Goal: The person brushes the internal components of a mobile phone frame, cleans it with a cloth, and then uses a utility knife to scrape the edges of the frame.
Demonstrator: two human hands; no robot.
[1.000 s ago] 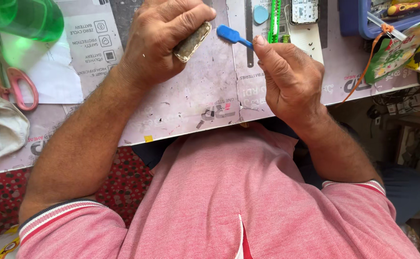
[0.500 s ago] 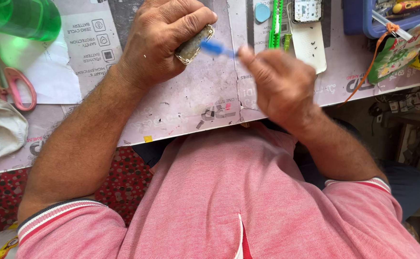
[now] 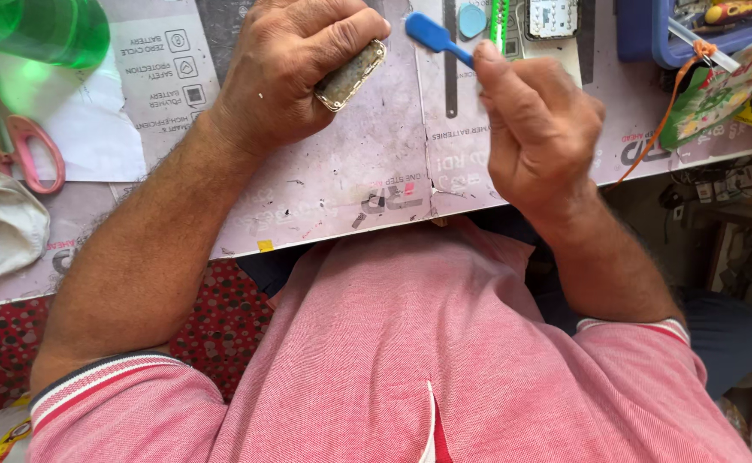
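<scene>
**Hands hold phone and pry tool apart**

Left hand (image 3: 294,73) grips a small worn phone (image 3: 350,75) by its edge, fingers curled over it, holding it tilted just above the paper-covered bench (image 3: 350,189). Right hand (image 3: 534,124) is closed around the handle of a blue pry tool (image 3: 434,36), whose flat tip points toward the phone but stands clear of it. No opened seam or loosened part shows on the phone, so the prying looks not yet begun. Scissors (image 3: 28,150), a green bottle (image 3: 41,30) and a blue pick (image 3: 472,19) lie on the bench around them.
</scene>
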